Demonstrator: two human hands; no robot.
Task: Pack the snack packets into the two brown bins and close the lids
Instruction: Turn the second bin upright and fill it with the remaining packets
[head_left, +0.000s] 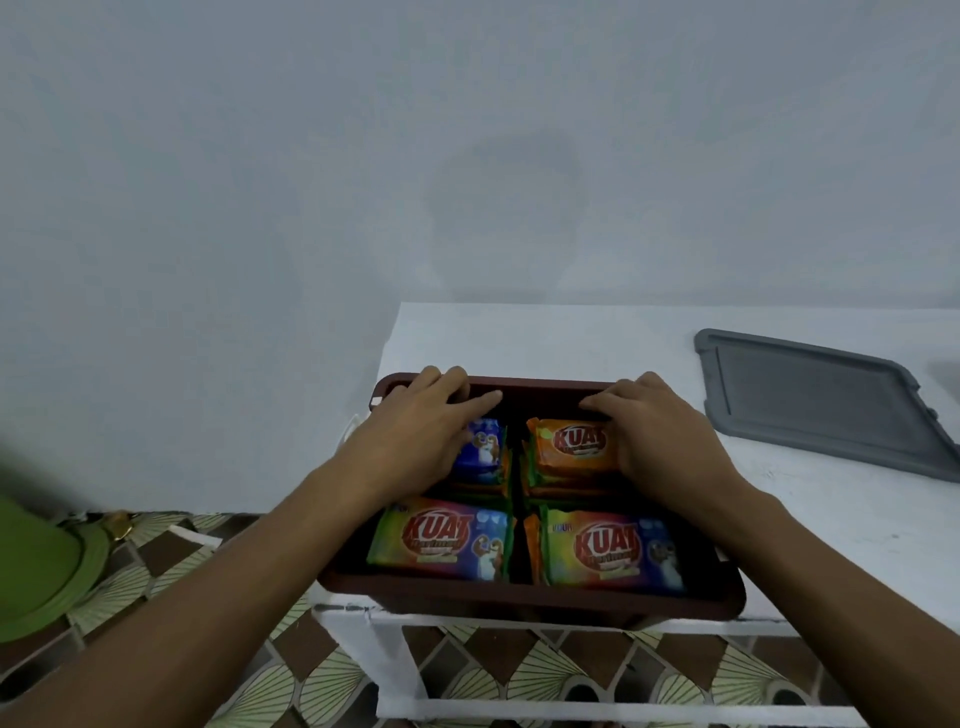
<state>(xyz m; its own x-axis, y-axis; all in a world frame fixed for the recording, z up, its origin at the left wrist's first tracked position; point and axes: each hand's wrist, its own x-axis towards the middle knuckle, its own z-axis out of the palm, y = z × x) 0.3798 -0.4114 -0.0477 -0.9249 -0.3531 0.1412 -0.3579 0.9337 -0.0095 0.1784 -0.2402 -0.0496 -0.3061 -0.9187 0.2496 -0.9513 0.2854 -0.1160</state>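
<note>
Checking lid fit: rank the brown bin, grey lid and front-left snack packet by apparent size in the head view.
1. brown bin.
2. grey lid, but farther away and cut off at the right edge, so this pair is unsure.
3. front-left snack packet, clearly smallest.

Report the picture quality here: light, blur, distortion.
Head view: dim, flat light, no glare on the snack packets, whose print reads clearly; the green object at the left edge is smeared; wide-angle stretch skews the gray lid; a faint soft shadow lies on the wall.
</note>
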